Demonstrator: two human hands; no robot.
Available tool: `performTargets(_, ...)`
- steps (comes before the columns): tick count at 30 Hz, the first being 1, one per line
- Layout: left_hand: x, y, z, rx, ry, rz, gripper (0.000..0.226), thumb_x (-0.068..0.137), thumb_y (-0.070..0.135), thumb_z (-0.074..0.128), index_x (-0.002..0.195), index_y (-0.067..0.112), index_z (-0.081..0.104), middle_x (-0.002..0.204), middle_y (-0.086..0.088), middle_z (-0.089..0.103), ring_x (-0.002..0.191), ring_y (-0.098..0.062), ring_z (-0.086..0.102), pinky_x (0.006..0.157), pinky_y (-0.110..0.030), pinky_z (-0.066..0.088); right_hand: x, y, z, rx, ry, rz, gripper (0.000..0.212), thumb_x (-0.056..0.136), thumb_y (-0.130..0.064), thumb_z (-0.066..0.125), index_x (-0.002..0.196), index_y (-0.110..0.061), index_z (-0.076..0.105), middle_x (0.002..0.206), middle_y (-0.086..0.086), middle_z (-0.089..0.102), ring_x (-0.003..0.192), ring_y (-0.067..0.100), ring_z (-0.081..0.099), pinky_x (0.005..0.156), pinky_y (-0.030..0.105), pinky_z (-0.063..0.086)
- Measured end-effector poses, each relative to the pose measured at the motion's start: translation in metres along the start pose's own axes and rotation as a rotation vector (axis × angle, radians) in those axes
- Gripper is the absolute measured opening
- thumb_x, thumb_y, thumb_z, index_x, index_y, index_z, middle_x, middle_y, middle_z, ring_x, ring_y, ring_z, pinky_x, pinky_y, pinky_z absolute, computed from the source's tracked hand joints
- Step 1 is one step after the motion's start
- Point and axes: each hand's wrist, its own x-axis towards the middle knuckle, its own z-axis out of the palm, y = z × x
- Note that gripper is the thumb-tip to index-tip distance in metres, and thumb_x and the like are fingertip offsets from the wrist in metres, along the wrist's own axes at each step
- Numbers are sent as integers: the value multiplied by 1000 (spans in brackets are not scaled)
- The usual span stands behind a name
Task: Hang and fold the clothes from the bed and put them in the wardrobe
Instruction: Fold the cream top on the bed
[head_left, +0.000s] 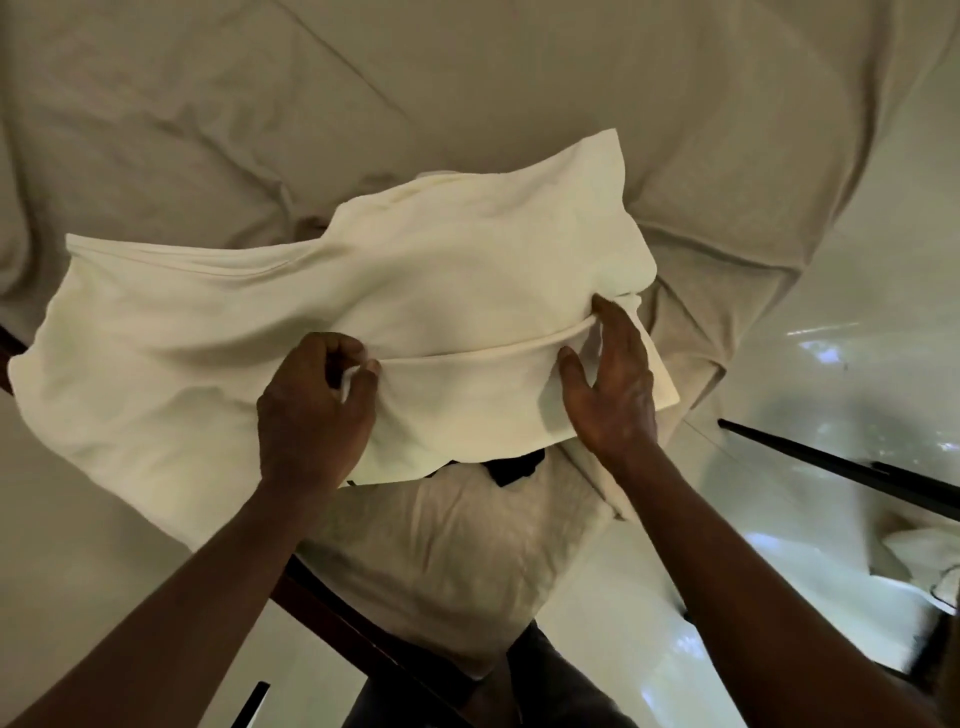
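Note:
A cream-white garment (249, 332) lies spread over the near edge of the bed (467, 78), partly folded, with a fold line running across its middle. My left hand (311, 410) pinches the fabric at the left end of that fold with curled fingers. My right hand (610, 384) lies on the right end with straight, spread fingers pressing the cloth. A bit of dark fabric (511, 465) peeks out from under the garment's near edge.
The bed's beige sheet is rumpled and hangs over the corner at right (727, 312). A dark wooden bed frame (332, 618) runs along the near side. Glossy white floor (831, 405) lies to the right, with black bars (831, 467) and pale cloth (924, 561) on it.

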Motion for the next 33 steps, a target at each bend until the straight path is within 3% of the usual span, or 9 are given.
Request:
performTargets(3, 14, 12, -4, 9, 100, 108, 29, 93, 33, 72, 119, 26, 61, 114, 8, 60, 86, -11, 60, 93, -47, 51, 15, -14, 0, 10, 219, 28, 57, 88, -31, 54, 143, -16, 51, 139, 8, 56, 130, 30, 49, 107, 41, 38)
performTargets(6, 57, 28, -10, 45, 148, 172, 30, 94, 26, 69, 122, 17, 64, 121, -1, 64, 77, -13, 60, 90, -33, 45, 53, -31, -11, 34, 344, 41, 45, 96, -30, 51, 138, -15, 57, 113, 6, 61, 109, 27, 57, 97, 35, 42)
performTargets(10, 129, 50, -4, 106, 9, 91, 32, 93, 19, 64, 125, 19, 63, 125, -5, 66, 113, -25, 64, 96, -27, 40, 133, -44, -28, 173, 146, 240, 45, 98, -35, 55, 141, -22, 53, 76, -10, 66, 84, 17, 65, 88, 29, 50)
performTargets(12, 158, 59, 1, 195, -118, 47, 43, 91, 14, 64, 134, 20, 60, 135, -6, 62, 124, -26, 58, 101, -30, 40, 169, -44, -32, 204, 78, 263, 50, 91, -42, 54, 139, -27, 53, 80, -6, 73, 86, 22, 72, 91, 43, 58)
performTargets(14, 177, 63, 6, 269, -244, 20, 54, 89, 13, 66, 141, 21, 55, 138, -2, 62, 126, -27, 57, 103, -31, 41, 197, -48, -32, 124, 4, 269, 54, 92, -40, 55, 144, -27, 49, 88, -4, 73, 87, 23, 72, 89, 40, 60)
performTargets(18, 193, 67, 15, 302, -385, -84, 45, 88, 29, 76, 131, 32, 62, 127, 3, 68, 115, -25, 64, 96, -31, 50, 227, -64, -34, 316, -228, 447, 51, 100, -21, 53, 148, -15, 39, 78, 8, 71, 58, 22, 63, 49, 24, 48)
performTargets(24, 189, 74, 7, 394, -390, -2, 10, 96, 39, 65, 100, 30, 64, 76, 5, 76, 67, -16, 74, 71, -30, 49, 253, -76, -32, 687, -264, 769, 35, 97, -33, 66, 122, -9, 62, 78, 9, 74, 53, 23, 71, 56, 33, 61)
performTargets(30, 191, 65, -13, 322, -122, 177, 23, 94, 39, 70, 97, 21, 57, 56, 3, 69, 68, -16, 72, 76, -36, 53, 267, -79, -40, 751, -136, 801, 23, 91, -26, 76, 100, -5, 70, 71, 13, 67, 53, 24, 65, 53, 37, 61)
performTargets(33, 190, 67, -21, 236, 15, 180, 23, 90, 34, 74, 98, 19, 58, 53, 20, 64, 64, 11, 62, 68, -11, 43, 272, -81, -53, 777, -6, 797, 21, 88, -10, 71, 105, -1, 63, 83, 19, 72, 51, 25, 66, 50, 35, 59)
